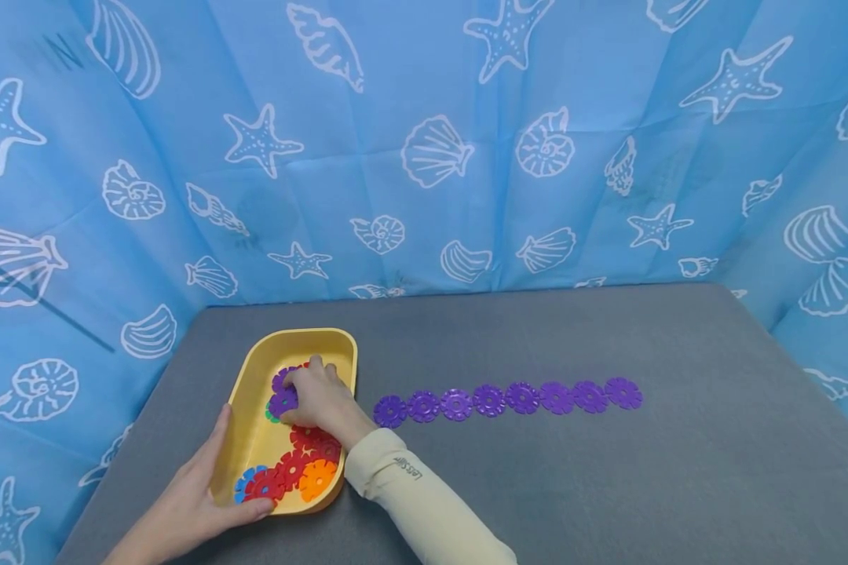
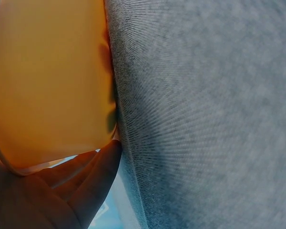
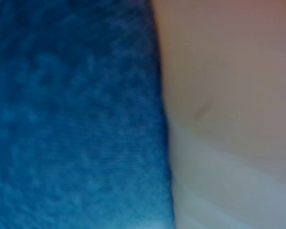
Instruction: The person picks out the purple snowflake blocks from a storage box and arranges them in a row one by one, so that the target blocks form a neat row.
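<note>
My left hand (image 1: 191, 494) grips a yellow tray (image 1: 243, 408) at its near left corner, thumb over the near rim and fingers along the left wall. In the left wrist view the fingers (image 2: 93, 181) lie against the tray's outer wall (image 2: 47, 86). Inside the tray my right hand (image 1: 319, 392) pinches a purple flower-shaped disc (image 1: 279, 403) between thumb and forefinger. Another purple disc (image 1: 280, 380) shows just beyond it, with a bit of green beneath. Red discs (image 1: 293, 468), an orange disc (image 1: 317, 479) and a blue disc (image 1: 243, 483) lie toward the near end.
Several purple flower discs (image 1: 489, 400) lie in a row on the grey table (image 1: 579, 486), right of the tray. A blue curtain (image 1: 438, 204) with white shells and starfish hangs behind. In the right wrist view only cloth (image 3: 76, 114) and my blurred forearm (image 3: 229, 71) show.
</note>
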Demonstrator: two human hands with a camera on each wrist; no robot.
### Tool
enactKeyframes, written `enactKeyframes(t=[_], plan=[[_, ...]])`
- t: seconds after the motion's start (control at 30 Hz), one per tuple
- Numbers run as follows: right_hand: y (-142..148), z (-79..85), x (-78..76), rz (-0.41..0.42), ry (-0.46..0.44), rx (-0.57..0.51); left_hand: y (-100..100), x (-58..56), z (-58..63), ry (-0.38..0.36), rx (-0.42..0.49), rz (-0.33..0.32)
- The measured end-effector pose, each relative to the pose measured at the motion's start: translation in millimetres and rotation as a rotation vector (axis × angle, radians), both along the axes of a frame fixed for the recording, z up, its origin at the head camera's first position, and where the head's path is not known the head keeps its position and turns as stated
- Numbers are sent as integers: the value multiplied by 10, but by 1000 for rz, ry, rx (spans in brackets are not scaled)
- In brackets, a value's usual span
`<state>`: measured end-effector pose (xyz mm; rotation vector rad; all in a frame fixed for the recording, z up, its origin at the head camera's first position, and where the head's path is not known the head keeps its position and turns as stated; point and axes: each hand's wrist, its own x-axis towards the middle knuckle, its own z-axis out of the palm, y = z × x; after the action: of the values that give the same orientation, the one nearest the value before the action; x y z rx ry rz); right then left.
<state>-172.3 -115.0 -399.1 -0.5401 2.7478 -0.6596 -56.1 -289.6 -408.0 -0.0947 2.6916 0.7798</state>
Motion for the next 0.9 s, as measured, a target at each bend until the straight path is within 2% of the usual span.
enactKeyframes(t=[0.33,0.67,0.9], plan=[[3,6,-53,55,-39,-110,0,6,-1,38,-10,-26],[35,19,-58,55,-117,-194,0,3,0,-5,-12,3],[45,49,-68,64,-143,-202,8,2,10,-9,0,7]])
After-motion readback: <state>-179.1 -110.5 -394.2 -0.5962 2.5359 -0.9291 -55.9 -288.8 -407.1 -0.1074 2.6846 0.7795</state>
